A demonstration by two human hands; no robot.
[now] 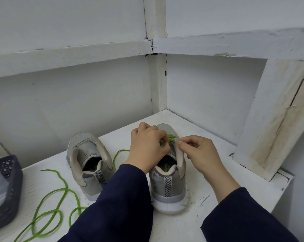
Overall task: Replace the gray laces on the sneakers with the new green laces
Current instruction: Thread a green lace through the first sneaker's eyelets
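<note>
Two gray sneakers stand heel-toward-me on a white shelf (208,180). The right sneaker (170,186) carries a green lace (171,138) threaded through its upper eyelets. My left hand (147,147) pinches that lace over the tongue, and a strand trails off to its left. My right hand (200,152) pinches near the right eyelet row, fingertips touching the lace end. The left sneaker (91,165) has no lace and stands untouched. A second green lace (51,203) lies loose in loops on the shelf at the front left.
A dark perforated basket (3,191) sits at the left edge. White walls close the corner behind the shoes, and a slanted white beam (273,119) leans at the right. The shelf's right edge drops off past the right sneaker.
</note>
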